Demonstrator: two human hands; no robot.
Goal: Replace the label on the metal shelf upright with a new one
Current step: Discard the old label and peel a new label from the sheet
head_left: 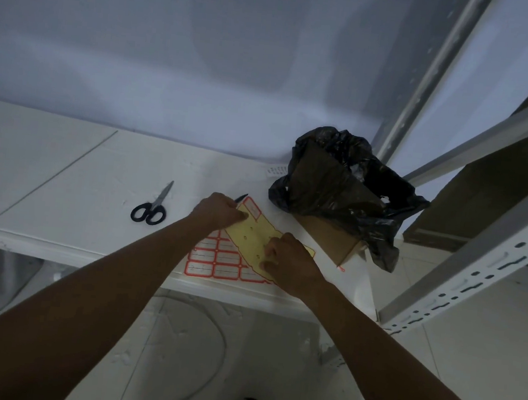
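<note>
White ledge [66, 164] | 1 scissors [152, 205] | 1 label sheet [254, 236]: left hand [219, 210] and right hand [292, 260] each pinch it | 1 bagged box [330, 238]

The label sheet [218, 260] is printed with a grid of white labels bordered in red; its backing sheet [252, 240] is coloured pale yellow and dotted with small marks. Black handles and grey blades are seen on the scissors [152, 205]. The plastic bag [338, 181] is coloured black, the cardboard box [330, 238] brown. The shelf upright [474, 278] is painted white and patterned with dark slots.
</note>
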